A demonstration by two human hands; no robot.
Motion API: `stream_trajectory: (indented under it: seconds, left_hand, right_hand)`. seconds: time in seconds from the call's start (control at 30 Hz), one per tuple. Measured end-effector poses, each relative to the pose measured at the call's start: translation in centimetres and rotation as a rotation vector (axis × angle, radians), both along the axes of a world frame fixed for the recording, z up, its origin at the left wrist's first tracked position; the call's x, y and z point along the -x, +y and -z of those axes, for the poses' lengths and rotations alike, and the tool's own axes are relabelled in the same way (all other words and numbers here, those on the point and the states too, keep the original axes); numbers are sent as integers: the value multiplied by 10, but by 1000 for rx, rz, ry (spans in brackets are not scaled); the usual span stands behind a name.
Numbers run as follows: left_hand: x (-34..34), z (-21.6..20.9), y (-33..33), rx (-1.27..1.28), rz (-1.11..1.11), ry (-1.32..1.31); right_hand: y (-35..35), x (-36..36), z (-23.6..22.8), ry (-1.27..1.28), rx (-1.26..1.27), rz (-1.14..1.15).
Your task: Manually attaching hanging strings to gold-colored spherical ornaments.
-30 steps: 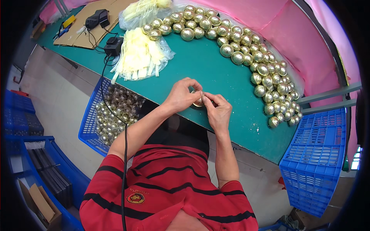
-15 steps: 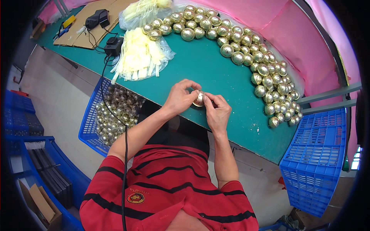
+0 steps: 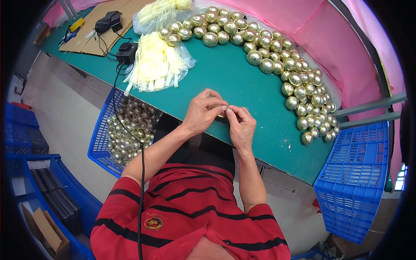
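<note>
The left hand [image 3: 203,113] has closed further over the gold ball [image 3: 222,113] – a second ago much of the ball showed between the two hands, now only a sliver does. The right hand [image 3: 241,126] has drawn in, its fingers [image 3: 232,113] pressed against the left's.

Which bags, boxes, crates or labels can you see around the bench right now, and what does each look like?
Clear plastic bag: on the green bench, holds pale yellow strips.
Second clear bag: far edge, same strips.
Flat cardboard sheet: brown, far left of bench.
Blue crate: left of bench, full of gold balls.
Blue crate: right, looks empty.
Brown carton: lower left, open.
No screens or signs visible.
</note>
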State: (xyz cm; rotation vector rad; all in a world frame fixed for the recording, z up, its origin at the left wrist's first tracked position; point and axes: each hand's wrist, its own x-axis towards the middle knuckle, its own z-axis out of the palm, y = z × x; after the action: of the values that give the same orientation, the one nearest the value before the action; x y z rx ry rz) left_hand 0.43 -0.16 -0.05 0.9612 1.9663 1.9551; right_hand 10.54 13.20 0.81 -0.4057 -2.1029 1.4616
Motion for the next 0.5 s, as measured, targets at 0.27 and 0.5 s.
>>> stream_trajectory:
  seconds: [0.27, 0.5]
  left_hand:
    - [6, 2, 3, 3, 54, -12]
    - [12, 7, 2, 48, 45, 118]
  right_hand:
    - [-11, 6, -3, 124, -320, 86]
    - [-9, 12, 11, 289, -546, 87]
